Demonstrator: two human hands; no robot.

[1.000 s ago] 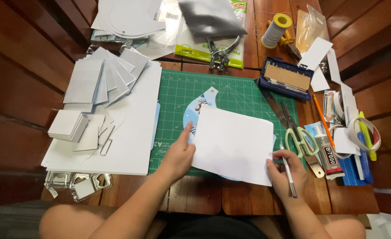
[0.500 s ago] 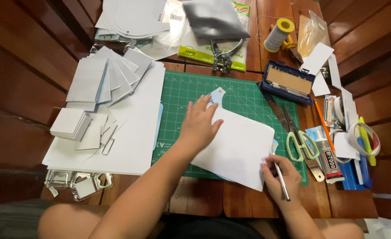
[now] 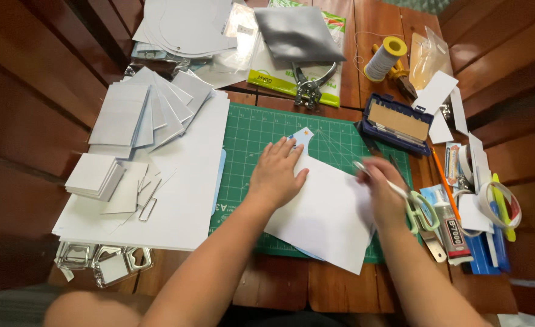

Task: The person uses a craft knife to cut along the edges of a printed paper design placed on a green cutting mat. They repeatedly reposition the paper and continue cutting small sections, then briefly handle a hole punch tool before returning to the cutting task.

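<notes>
Flat and open, the left hand (image 3: 277, 175) presses a white sheet (image 3: 328, 212) on the green mat (image 3: 261, 130); the right hand (image 3: 381, 191) pinches a thin silver tool (image 3: 376, 177), blurred. One blue cutout (image 3: 302, 137) peeks from under the sheet, so cutting seems begun, not finished. One pair of scissors (image 3: 417, 209), one glue tube (image 3: 450, 224), one thread spool (image 3: 385, 57) and several grey cards (image 3: 140, 112) lie near.
</notes>
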